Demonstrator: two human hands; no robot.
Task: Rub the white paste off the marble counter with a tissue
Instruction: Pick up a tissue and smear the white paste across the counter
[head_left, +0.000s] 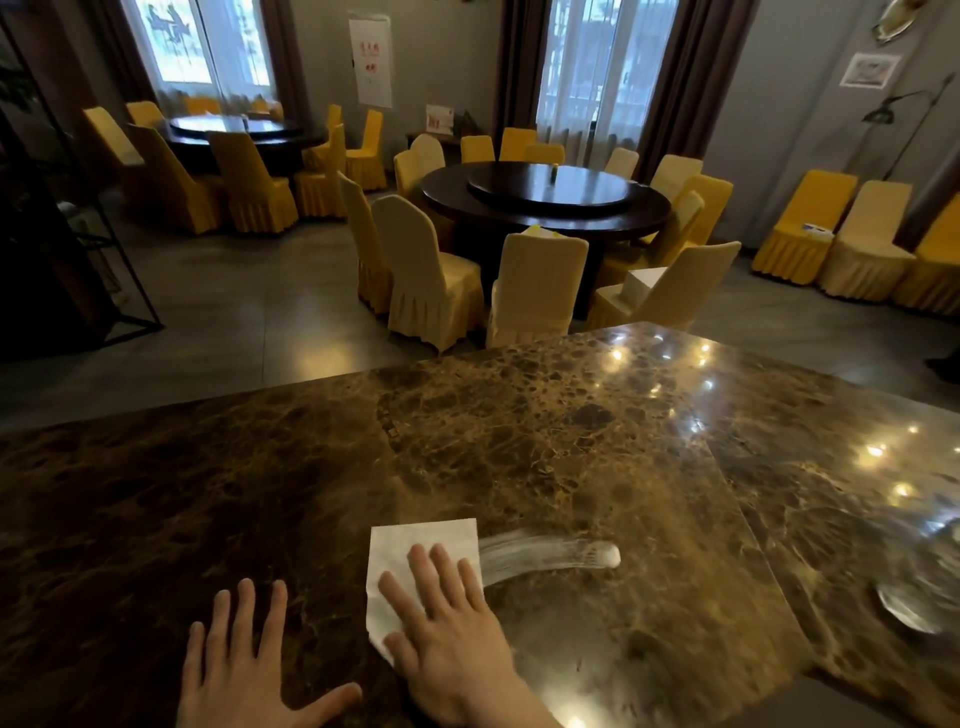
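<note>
A folded white tissue lies flat on the brown marble counter. My right hand presses down on the tissue with its fingers spread over the lower right part. A streak of white paste runs from the tissue's right edge to a thicker blob at its right end. My left hand rests flat on the bare marble to the left of the tissue, fingers apart, holding nothing.
A seam crosses the counter at the right, and a shiny metal dish sits near the right edge. Beyond the counter's far edge are dark round tables ringed by yellow-covered chairs.
</note>
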